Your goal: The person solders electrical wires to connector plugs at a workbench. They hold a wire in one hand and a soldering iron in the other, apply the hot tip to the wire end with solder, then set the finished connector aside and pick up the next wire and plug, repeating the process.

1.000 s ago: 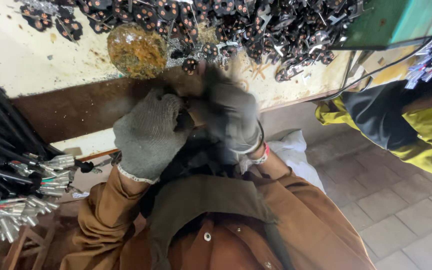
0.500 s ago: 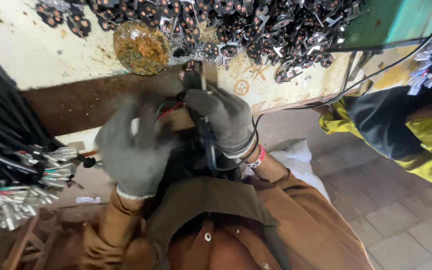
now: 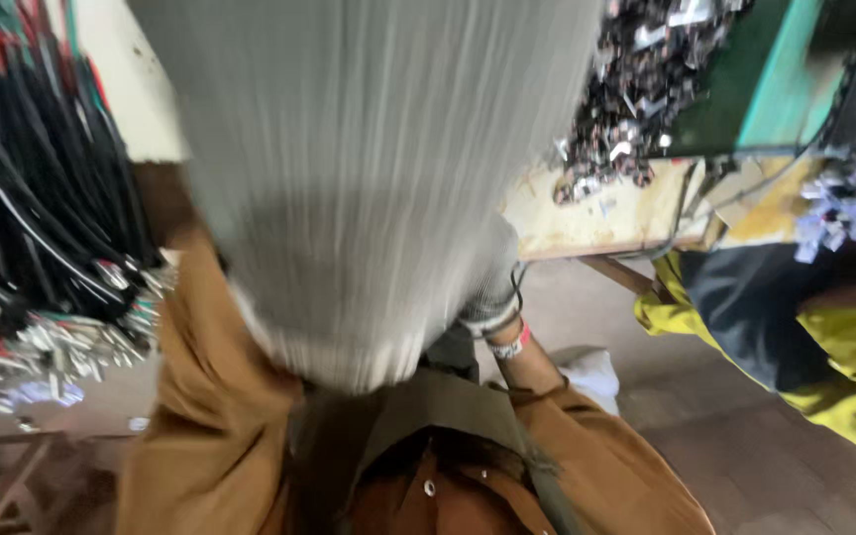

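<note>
Head view is showing your left hand raised close to the lens, a big grey knitted glove that is filling the middle of the picture as a streaked blur. Its long axis is running up and down the picture, wrist end low near your chest, the far end reaching past the top edge. Whether its grip is clenched, released or grasping anything cannot be told: the blur is hiding the fingers. The brown sleeve of that arm is rising steeply from the lower left to meet the glove's cuff.

Your right hand is sitting just behind the glove's right edge, mostly covered; only a strip of grey glove and the wrist with a pale wristband are showing, so its grip cannot be told either. The right forearm is slanting down toward your brown jacket.

Beyond, the desk is carrying a heap of small dark metal parts at upper right, beside a green machine housing. A bundle of black cables with silvery ends is hanging at the left. At the right, another person's yellow and black sleeve is showing.
</note>
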{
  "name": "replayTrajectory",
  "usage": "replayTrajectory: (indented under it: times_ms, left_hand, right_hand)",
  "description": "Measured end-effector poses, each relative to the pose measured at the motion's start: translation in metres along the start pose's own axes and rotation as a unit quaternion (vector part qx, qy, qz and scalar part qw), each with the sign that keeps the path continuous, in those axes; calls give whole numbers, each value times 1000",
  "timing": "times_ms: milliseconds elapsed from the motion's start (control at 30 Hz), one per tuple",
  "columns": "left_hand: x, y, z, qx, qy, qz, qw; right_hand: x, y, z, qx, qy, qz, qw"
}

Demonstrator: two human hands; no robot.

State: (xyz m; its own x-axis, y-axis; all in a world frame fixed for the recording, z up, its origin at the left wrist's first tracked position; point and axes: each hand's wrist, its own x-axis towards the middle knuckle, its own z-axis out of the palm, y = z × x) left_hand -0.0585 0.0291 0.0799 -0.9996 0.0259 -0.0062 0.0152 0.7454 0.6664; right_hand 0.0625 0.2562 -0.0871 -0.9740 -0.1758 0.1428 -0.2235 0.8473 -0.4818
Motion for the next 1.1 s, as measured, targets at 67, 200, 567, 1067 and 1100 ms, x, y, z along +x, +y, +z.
replayTrajectory:
  times_ms: [67, 200, 567, 1067, 1100]
  left_hand:
    - [-22, 6, 0, -23, -19, -5, 1000]
    - [-44, -38, -2, 0, 94, -64, 993]
    - [-60, -96, -4, 6, 102, -97, 990]
    - [-120, -39, 33, -177, -37, -2, 983]
    - [-112, -39, 37, -183, -52, -21, 981]
  right_hand:
    - [9, -7, -4, -78, -105, 47, 990]
    - [26, -24, -22, 188, 77, -11, 979]
    - [17, -25, -30, 421, -31, 210, 882]
    - [31, -83, -27, 558, 8, 172, 812]
    - [41, -79, -35, 560, 0, 174, 810]
